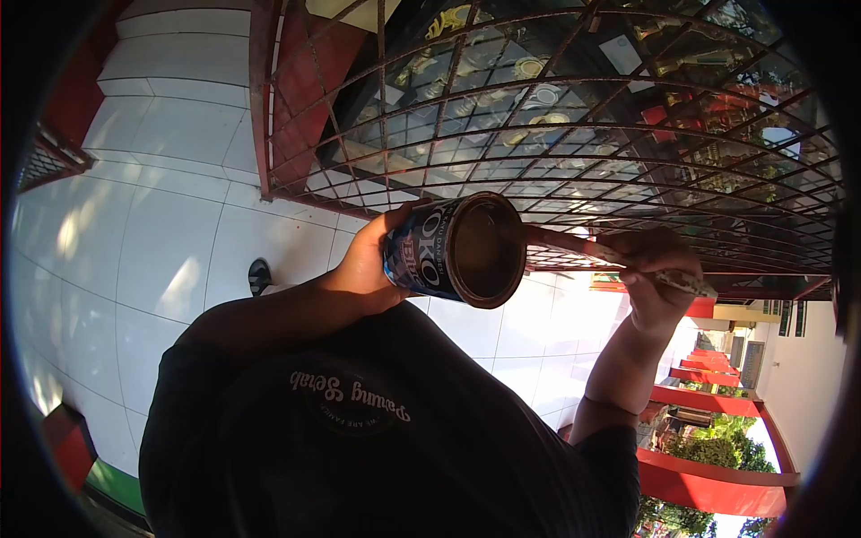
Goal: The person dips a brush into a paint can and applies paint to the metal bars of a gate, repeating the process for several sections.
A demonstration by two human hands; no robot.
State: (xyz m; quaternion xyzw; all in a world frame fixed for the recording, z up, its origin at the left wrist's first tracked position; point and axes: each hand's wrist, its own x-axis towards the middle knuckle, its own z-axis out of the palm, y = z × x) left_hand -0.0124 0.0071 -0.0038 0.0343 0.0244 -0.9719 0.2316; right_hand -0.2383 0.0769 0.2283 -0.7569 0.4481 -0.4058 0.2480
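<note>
My left hand (363, 260) is wrapped around a paint can (421, 251) with a dark blue label and a brown-stained rim. The can is tilted so its mouth faces right, showing brownish paint (482, 249) inside. In my right hand (659, 269) is a paintbrush (574, 242), its fingers closed round the paint-spotted handle. The brush's far end reaches into the can's mouth, where the bristles are hidden in shadow. Both hands are in front of my dark shirt, close to a metal lattice grille (430, 134).
Behind the grille stand trophies (529, 67) and other items. White floor tiles (161, 233) lie below, with white steps (184, 54) at upper left. My shoe (259, 276) shows beside my left arm. Red beams (717, 484) and greenery (717, 448) are at the right.
</note>
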